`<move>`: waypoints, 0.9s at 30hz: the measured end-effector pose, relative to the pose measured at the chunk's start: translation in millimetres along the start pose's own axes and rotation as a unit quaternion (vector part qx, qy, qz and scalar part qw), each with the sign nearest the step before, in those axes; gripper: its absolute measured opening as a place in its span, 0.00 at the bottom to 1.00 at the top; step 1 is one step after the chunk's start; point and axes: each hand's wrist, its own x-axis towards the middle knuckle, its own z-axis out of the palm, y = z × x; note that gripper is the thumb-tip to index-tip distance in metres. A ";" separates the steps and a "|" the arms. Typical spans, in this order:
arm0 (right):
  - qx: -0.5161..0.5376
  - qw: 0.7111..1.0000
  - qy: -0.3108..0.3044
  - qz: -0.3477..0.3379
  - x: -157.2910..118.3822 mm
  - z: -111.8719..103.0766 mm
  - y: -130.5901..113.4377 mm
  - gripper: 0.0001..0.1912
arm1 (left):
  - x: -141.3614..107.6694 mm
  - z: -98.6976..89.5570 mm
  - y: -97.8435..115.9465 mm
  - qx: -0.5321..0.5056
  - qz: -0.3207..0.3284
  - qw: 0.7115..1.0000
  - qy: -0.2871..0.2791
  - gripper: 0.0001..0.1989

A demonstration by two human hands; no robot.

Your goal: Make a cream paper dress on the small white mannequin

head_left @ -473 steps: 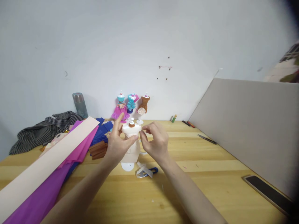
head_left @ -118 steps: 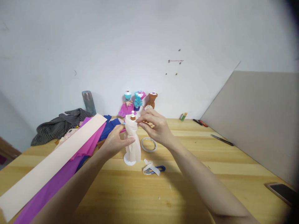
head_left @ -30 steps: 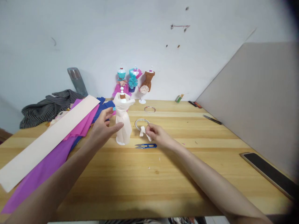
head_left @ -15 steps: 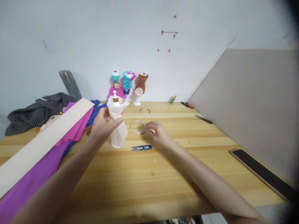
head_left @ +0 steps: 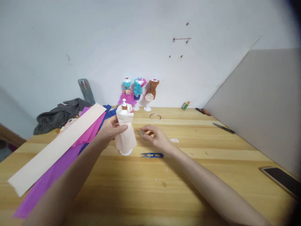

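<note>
A small white mannequin in a pale cream paper dress stands upright on the table. My left hand is wrapped round its waist from the left, thumb across the front. Just right of the dress, my right hand has its fingers curled round a white ring of tape, mostly hidden behind the fingertips. Blue thread snips lie below my right hand, blades pointing left. A small pale scrap rests to the right of that hand.
Three dressed mannequins stand by the wall, with a thin ring before them. Coloured paper strips, striped cloth and a bottle are left. A black-bladed tool and a phone lie right.
The view has shifted, moving the scene rightward. My right hand has lifted the white tape ring from the table. The dressed mannequin has turned slightly in my left hand, and a pale scrap now shows.
</note>
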 end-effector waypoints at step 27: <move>0.184 0.948 -0.200 0.163 -18.0 82.7 -4.6 0.12 | -3.9 -21.5 -4.8 -0.146 -0.055 0.986 0.058 0.18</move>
